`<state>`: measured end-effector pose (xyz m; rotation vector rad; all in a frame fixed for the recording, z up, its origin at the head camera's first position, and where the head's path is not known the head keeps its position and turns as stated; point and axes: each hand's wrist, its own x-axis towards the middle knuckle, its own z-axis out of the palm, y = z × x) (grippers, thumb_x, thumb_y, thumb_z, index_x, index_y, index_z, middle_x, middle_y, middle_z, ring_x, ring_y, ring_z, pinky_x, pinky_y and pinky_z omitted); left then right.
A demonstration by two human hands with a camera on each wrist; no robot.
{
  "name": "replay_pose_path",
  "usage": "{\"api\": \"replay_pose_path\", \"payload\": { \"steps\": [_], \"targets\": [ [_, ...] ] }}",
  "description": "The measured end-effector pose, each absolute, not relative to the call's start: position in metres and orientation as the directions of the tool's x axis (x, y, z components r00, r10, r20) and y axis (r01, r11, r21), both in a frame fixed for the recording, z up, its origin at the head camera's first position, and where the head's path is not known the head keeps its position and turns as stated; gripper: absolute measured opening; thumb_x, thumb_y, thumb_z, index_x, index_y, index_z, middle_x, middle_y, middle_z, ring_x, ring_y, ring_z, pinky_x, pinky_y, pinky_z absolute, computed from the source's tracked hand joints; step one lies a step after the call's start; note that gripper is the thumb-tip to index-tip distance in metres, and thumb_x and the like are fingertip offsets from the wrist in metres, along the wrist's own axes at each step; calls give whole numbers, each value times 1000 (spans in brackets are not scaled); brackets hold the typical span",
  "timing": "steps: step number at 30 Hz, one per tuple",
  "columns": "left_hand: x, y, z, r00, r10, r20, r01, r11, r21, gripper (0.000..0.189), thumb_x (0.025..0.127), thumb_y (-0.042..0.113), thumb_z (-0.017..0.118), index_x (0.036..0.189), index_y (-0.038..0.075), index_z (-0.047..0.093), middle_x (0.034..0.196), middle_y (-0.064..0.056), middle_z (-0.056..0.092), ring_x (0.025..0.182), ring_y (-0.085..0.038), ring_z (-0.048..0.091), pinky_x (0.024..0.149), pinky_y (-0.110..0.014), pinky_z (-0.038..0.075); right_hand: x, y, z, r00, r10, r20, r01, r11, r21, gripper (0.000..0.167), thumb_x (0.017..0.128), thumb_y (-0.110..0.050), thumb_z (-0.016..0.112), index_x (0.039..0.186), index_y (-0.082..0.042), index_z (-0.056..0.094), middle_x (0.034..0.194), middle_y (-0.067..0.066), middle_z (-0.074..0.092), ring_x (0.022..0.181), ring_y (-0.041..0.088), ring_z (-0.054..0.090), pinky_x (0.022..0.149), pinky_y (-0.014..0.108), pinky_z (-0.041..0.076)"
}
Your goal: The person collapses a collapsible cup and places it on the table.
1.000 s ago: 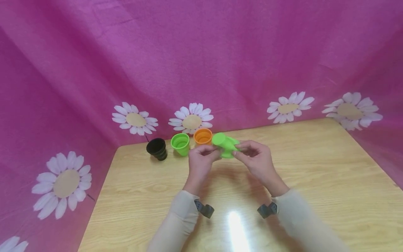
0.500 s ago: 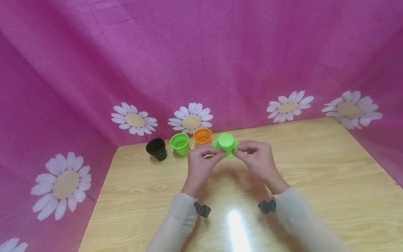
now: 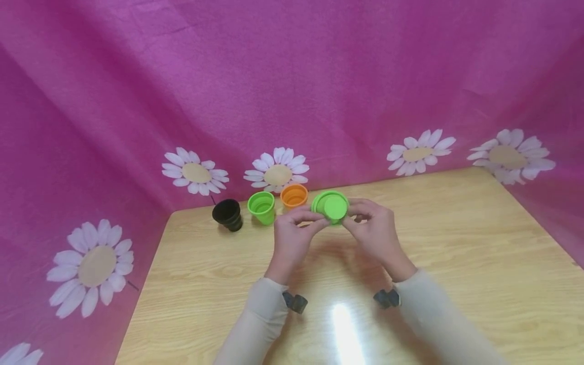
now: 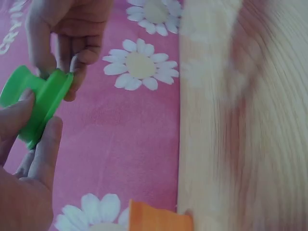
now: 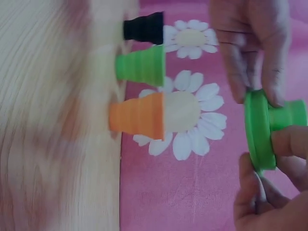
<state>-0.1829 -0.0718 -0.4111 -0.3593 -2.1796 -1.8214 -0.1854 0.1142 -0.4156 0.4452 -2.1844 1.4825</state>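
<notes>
A bright green collapsible cup [image 3: 335, 207] is held above the table between both hands. Its flat base faces the head camera, and the wide rim lies behind. From the side, in the right wrist view, the cup [image 5: 260, 130] is partly folded, with a narrow base section standing out from the broad rim band. My left hand [image 3: 292, 241] pinches one side of it between thumb and fingers. On the opposite side, my right hand [image 3: 376, 235] pinches the rim likewise. The inside of this cup is hidden.
Upright along the table's back edge stand a black cup [image 3: 228, 215], a second green cup [image 3: 262, 208] and an orange cup [image 3: 294, 196], all extended. The wooden table [image 3: 456, 243] meets a pink flowered cloth [image 3: 347, 101] behind and at the left.
The held green cup has turned: its base pointed up and left, then upward, and now faces the head camera. Both hands stay nearly in place; the standing cups have not moved.
</notes>
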Motion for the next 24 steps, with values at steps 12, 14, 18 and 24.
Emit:
{"api": "replay_pose_path", "payload": {
  "steps": [12, 14, 18, 24],
  "targets": [
    [-187, -68, -418, -987, -28, 157, 159, -254, 954, 19, 78, -8, 80, 92, -1, 71, 89, -4, 71, 88, -17, 68, 82, -31, 60, -186, 121, -407, -995, -62, 76, -53, -322, -945, 17, 90, 4, 70, 105, -2, 65, 92, 1, 71, 84, 13, 67, 74, 25, 59],
    [-187, -67, -418, -992, -14, 124, 122, -319, 940, 21, 78, -10, 79, 93, 3, 70, 90, -5, 70, 87, -18, 68, 79, -31, 61, -186, 121, -406, -995, -96, 25, 15, -392, -920, 26, 91, 4, 70, 113, -6, 62, 93, 4, 72, 86, 14, 68, 75, 25, 59],
    [-186, -64, -417, -996, 6, 93, 85, -357, 930, 25, 78, -11, 78, 95, 5, 68, 93, -7, 70, 86, -20, 69, 78, -32, 61, -187, 118, -406, -996, -80, 30, 2, -375, -927, 39, 89, 6, 71, 124, -6, 57, 89, 3, 72, 83, 13, 68, 73, 23, 57],
    [-182, -60, -415, -995, -35, 98, 104, -296, 949, 28, 76, -11, 80, 98, 2, 67, 96, -8, 70, 89, -24, 69, 80, -33, 61, -186, 111, -407, -981, 59, 184, -190, -146, -971, 40, 84, 9, 70, 121, 2, 56, 85, 9, 70, 73, 11, 66, 67, 22, 56]
  ]
}}
